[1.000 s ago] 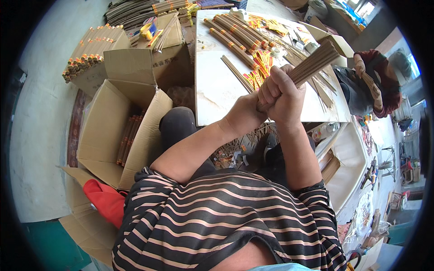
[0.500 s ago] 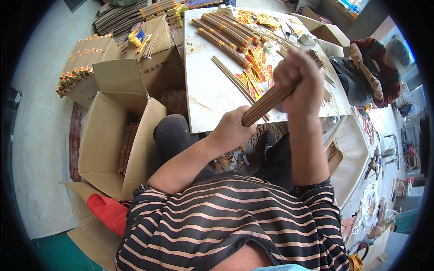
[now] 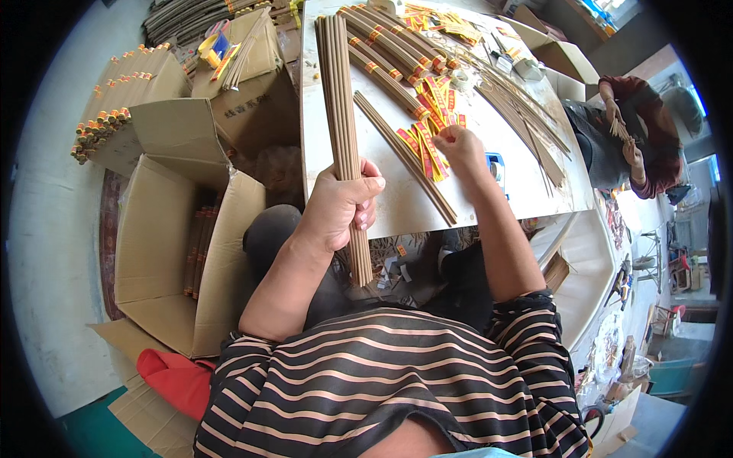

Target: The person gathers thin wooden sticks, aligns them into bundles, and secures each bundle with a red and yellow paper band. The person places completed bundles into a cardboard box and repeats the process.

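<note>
My left hand [image 3: 345, 200] is wrapped round a long bundle of brown incense sticks [image 3: 341, 107], held nearly upright over the table's near edge. The bundle's lower end hangs below the fist, above my lap. My right hand [image 3: 464, 151] is closed in a pinch at the edge of a pile of red and yellow paper labels [image 3: 424, 145]; its fingertips touch the labels. A few loose incense sticks [image 3: 405, 156] lie slanting between my two hands. Behind the labels, several labelled incense bundles [image 3: 389, 46] rest side by side.
The white table [image 3: 397, 210] also bears loose sticks [image 3: 527, 130] on the right and a blue tape dispenser [image 3: 496, 169] beside my right wrist. An open cardboard box [image 3: 164, 229] with bundles inside stands left. Another person [image 3: 649, 130] holds sticks at the right.
The bundle has swung from slanting between both hands to nearly upright in my left hand. My right hand has let go of it and moved down to the paper labels.
</note>
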The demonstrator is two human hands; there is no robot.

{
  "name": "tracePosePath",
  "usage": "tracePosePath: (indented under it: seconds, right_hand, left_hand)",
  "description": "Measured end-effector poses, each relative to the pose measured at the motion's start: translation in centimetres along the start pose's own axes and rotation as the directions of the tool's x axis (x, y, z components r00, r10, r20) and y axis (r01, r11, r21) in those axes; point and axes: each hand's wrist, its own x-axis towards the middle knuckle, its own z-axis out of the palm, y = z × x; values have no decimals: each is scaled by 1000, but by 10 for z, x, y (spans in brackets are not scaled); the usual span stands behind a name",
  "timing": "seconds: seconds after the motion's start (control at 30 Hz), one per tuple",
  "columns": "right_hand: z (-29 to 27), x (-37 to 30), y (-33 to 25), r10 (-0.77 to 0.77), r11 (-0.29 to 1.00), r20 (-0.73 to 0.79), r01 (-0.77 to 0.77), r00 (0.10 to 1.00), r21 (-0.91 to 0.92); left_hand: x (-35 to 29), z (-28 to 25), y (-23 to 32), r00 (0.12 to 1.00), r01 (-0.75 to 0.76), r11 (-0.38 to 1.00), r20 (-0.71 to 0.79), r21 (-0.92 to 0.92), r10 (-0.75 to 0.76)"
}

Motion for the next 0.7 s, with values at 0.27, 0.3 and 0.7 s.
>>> tracePosePath:
  seconds: [0.27, 0.3, 0.7]
  right_hand:
    - [26, 17, 16, -63, 989, -37, 57, 997, -138]
    - [26, 18, 18, -55, 996, -24, 53, 998, -72]
    - [11, 14, 10, -65, 996, -3, 65, 998, 56]
  left_hand:
    - [23, -28, -13, 998, 48, 991, -37, -121, -53]
    - [25, -31, -13, 997, 52, 991, -41, -121, -58]
    - [23, -34, -12, 996, 82, 993, -20, -80, -84]
